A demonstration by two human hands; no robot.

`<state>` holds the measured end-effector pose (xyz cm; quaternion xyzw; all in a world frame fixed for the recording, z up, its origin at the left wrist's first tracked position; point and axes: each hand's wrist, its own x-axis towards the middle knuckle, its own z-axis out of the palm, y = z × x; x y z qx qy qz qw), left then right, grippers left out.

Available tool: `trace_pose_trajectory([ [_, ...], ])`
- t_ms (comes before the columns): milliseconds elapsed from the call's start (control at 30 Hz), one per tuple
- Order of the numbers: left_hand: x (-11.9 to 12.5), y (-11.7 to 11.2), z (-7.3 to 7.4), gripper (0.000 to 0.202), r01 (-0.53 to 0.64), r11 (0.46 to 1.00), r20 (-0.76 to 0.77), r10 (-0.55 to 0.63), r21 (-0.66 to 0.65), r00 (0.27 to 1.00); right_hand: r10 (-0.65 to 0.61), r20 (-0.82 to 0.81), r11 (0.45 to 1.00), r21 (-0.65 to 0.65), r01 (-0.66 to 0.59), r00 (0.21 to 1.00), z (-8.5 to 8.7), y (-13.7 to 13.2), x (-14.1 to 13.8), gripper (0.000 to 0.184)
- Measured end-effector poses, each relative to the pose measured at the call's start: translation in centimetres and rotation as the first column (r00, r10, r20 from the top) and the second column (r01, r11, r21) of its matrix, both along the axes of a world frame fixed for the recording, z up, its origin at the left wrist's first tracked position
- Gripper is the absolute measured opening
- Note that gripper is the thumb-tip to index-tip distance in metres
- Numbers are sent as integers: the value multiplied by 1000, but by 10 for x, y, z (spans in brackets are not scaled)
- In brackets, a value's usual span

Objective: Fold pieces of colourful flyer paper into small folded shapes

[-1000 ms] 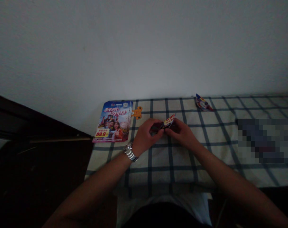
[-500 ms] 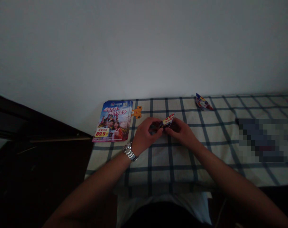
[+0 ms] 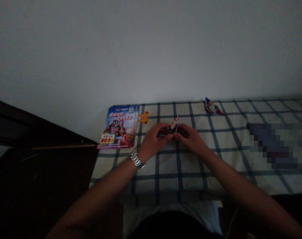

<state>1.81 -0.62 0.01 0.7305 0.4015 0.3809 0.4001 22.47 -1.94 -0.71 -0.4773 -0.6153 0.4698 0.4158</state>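
Note:
Between my two hands is a small piece of folded printed paper [image 3: 174,124], with a pointed tip standing up and yellow, red and dark printing on it. My left hand [image 3: 155,136], with a silver watch on its wrist, pinches the paper from the left. From the right, my right hand [image 3: 190,137] grips it with thumb and fingers. The paper's lower part is hidden by my fingers. Farther back on the right lies a folded paper boat [image 3: 212,108] in blue, red and white print.
A stack of colourful flyers [image 3: 118,127] lies on the checked tablecloth [image 3: 163,176] at the left, beside a printed bear figure [image 3: 143,118]. A blurred-out dark object [image 3: 272,146] is at the right. The wall [image 3: 151,49] rises behind the table.
The folded paper has turned between my fingers, so its tip now stands steeper and narrower and a little farther left. Both hands have stayed in nearly the same place.

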Motion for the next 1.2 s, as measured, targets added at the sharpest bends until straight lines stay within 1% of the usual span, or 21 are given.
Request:
trace_pose_trajectory([
  [100,0,2,-1,35,30,998,36,-28,-51,999,17,-26,1000,-4,-17,1000,-2,0,0,36],
  [200,0,3,-2,35,36,996,55,-32,-79,998,25,-28,1000,-6,-26,999,-3,-1,0,37],
  [333,1,2,-2,35,9,997,55,-6,-73,998,42,-4,999,3,-42,999,-2,-3,-2,35],
  [567,1,-1,0,30,-45,998,31,46,-37,998,13,71,999,29,-15,997,0,-5,-2,34],
  [867,0,-2,0,27,-73,997,37,75,-34,997,-16,71,998,56,12,997,4,-5,-1,26],
  [933,0,-2,1,28,-67,997,49,69,-50,996,-22,56,999,43,20,998,4,-4,-1,26],
  [1033,1,-1,2,30,-53,996,60,58,-76,997,-20,-25,999,-31,19,999,5,-4,-3,28],
  [1100,1,0,1,32,-52,996,59,57,-78,997,-20,-87,997,-76,14,996,6,-4,-4,29],
  [1200,2,0,0,33,-50,996,53,54,-68,997,-18,-137,995,-103,4,990,8,-5,-6,29],
])
